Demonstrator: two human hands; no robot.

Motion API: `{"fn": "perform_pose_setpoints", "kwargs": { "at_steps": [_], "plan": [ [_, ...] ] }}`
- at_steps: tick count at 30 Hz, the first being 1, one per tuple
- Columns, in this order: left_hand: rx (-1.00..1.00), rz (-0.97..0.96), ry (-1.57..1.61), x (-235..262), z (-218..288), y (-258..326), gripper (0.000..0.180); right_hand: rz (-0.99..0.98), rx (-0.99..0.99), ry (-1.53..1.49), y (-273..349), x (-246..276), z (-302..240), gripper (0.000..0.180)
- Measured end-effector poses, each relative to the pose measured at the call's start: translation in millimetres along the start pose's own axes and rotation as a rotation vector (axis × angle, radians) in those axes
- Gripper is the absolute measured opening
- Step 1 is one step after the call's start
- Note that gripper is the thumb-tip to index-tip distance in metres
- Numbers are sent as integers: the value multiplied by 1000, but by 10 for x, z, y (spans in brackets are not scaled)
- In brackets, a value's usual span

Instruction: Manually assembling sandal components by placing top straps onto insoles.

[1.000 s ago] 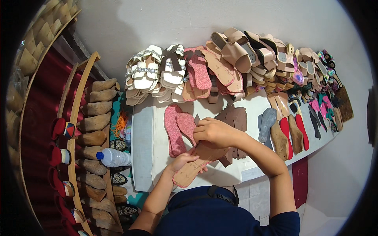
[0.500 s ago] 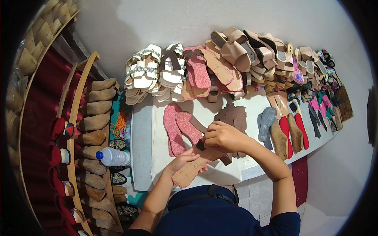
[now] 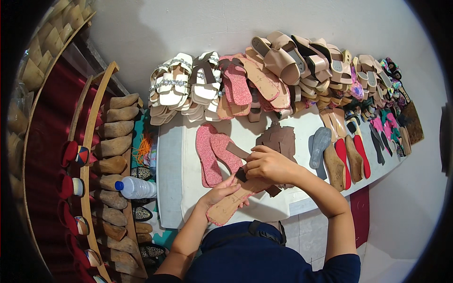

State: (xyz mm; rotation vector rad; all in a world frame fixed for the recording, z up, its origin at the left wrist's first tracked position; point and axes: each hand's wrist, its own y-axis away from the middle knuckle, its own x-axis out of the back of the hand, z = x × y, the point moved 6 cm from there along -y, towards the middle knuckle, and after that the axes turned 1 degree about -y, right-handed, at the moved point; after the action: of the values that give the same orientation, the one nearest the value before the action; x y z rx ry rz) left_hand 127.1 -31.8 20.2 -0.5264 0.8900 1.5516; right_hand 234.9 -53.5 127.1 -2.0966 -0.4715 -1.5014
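My left hand (image 3: 220,194) is closed around the near part of a sandal insole (image 3: 227,207), tan underside up with a pink edge. Over its far part, the fingers of my right hand (image 3: 270,165) pinch a brown strap (image 3: 237,150). One strap end sticks out up and to the left, another shows below my right hand. Beside my left fingertips sits a small black piece (image 3: 241,174) on the insole. Just beyond lie two overlapping pink speckled insoles (image 3: 206,151). A pile of brown strap pieces (image 3: 281,139) lies behind my right hand.
White sandals (image 3: 172,92), beige slides (image 3: 281,61) and more footwear are heaped along the wall. Wooden shoe lasts (image 3: 334,172), red insoles (image 3: 359,160) and a grey sole (image 3: 321,147) lie at the right. A rack of lasts (image 3: 115,129) and a plastic bottle (image 3: 139,188) are at the left.
The upper end of the brown strap has shifted slightly and shows more beside my right fingers. My left hand and the held insole have hardly moved.
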Motion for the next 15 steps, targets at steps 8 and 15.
{"fn": "perform_pose_setpoints", "kwargs": {
  "at_steps": [8, 15],
  "plan": [
    [46, 118, -138, 82, 11, 49, 57, -31, -19, 188, 22, -41, -57, 17],
    [-9, 165, 22, 54, -24, -3, 58, -23, -55, 220, 44, -125, -33, 18]
  ]
}}
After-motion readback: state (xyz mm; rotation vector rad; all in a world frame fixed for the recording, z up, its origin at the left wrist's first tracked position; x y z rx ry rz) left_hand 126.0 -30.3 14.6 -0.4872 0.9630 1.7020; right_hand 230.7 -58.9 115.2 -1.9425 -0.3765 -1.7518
